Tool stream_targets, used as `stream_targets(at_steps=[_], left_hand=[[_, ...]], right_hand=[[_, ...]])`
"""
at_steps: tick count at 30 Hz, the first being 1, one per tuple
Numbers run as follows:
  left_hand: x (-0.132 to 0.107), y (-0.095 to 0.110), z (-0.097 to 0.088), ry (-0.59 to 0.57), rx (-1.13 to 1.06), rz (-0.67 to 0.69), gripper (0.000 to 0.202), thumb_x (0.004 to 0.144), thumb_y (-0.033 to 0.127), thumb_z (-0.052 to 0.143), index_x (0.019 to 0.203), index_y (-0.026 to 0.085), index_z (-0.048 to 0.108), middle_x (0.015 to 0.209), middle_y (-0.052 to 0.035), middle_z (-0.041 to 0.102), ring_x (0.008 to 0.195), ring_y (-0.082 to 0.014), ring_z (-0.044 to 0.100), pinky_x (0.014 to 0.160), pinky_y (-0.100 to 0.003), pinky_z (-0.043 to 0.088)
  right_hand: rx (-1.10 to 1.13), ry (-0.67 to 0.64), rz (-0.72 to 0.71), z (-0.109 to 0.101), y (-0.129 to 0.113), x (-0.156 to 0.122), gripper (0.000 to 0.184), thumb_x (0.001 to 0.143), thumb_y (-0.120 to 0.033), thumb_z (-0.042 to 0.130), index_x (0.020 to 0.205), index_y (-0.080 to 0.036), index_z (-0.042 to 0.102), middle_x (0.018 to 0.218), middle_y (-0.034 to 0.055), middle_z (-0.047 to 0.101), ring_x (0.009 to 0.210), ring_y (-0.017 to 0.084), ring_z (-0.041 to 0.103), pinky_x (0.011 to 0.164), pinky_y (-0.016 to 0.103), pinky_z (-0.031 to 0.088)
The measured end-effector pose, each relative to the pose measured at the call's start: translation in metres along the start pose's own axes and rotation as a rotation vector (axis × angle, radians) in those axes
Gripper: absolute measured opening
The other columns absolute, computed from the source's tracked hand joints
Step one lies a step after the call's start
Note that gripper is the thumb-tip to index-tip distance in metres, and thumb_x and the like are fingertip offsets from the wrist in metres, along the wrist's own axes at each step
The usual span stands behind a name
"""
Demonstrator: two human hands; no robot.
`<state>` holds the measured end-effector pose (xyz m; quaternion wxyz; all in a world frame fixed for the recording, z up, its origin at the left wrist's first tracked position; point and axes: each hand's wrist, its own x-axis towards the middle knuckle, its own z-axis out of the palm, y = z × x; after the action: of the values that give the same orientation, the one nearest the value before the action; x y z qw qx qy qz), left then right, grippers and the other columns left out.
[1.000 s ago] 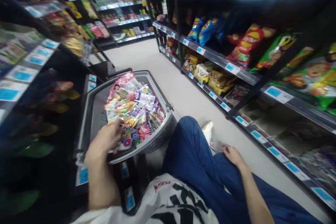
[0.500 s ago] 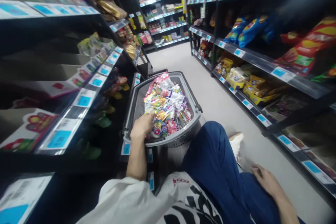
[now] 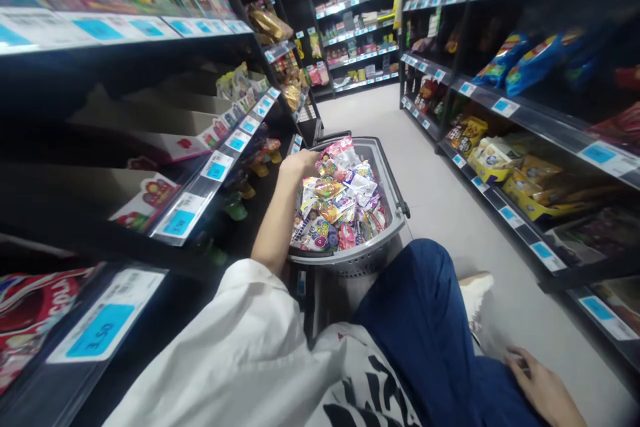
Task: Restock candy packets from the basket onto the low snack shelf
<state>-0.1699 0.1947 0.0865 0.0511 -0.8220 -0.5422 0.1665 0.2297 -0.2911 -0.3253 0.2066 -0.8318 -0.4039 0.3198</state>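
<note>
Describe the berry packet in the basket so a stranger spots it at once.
Beside the raised knee is a grey basket heaped with shiny packets. Inside its near rim, left of a pink packet, lies the berry packet: dark round fruit, bold rounded letters.

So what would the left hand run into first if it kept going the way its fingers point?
The left hand would probably meet the packets heaped in the grey basket, on the far-left side of the heap; it may already touch them, since depth is unclear.

There are two hands (image 3: pixel 300 163), one basket (image 3: pixel 357 263) and one shoe (image 3: pixel 475 295).
</note>
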Motion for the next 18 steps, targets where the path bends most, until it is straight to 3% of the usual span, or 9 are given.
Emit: stream_targets(at_steps=[3,8,14,18], left_hand=[[0.026,0.003,0.001,-0.055,0.038,0.105,0.059,0.086,0.039,0.066,0.139,0.019,0.053,0.13,-0.0132,0.063,0.114,-0.0229,0.062,0.095,-0.027,0.049],[0.057,0.025,0.014,0.022,0.005,0.323,0.061,0.085,0.032,0.066,0.142,0.016,0.05,0.145,-0.0128,0.053,0.124,-0.0193,0.054,0.105,-0.023,0.041],[0.08,0.035,0.027,0.139,0.023,0.26,0.058,0.08,0.022,0.062,0.136,0.012,0.051,0.142,-0.0064,0.053,0.12,-0.0127,0.049,0.107,-0.022,0.036],[0.094,0.026,0.038,0.126,0.054,0.245,0.044,0.076,0.014,0.063,0.12,0.013,0.065,0.127,-0.0095,0.063,0.115,-0.0175,0.055,0.102,-0.023,0.039]], right_hand=[[0.017,0.007,0.001,0.002,0.002,0.001,0.055,0.069,-0.069,0.044,0.094,-0.026,0.067,0.08,0.0089,0.076,0.076,0.032,0.074,0.072,0.04,0.057],[0.049,-0.07,0.053,0.008,0.011,0.003,0.059,0.067,-0.072,0.044,0.096,-0.027,0.066,0.087,0.0088,0.077,0.089,0.034,0.074,0.085,0.043,0.056],[0.053,-0.12,0.077,0.01,0.014,0.003,0.062,0.068,-0.075,0.043,0.1,-0.026,0.065,0.092,0.0091,0.077,0.092,0.033,0.074,0.09,0.044,0.055],[0.06,-0.127,0.062,0.011,0.016,0.003,0.062,0.069,-0.075,0.042,0.101,-0.026,0.064,0.093,0.0095,0.078,0.093,0.034,0.074,0.089,0.045,0.055]])
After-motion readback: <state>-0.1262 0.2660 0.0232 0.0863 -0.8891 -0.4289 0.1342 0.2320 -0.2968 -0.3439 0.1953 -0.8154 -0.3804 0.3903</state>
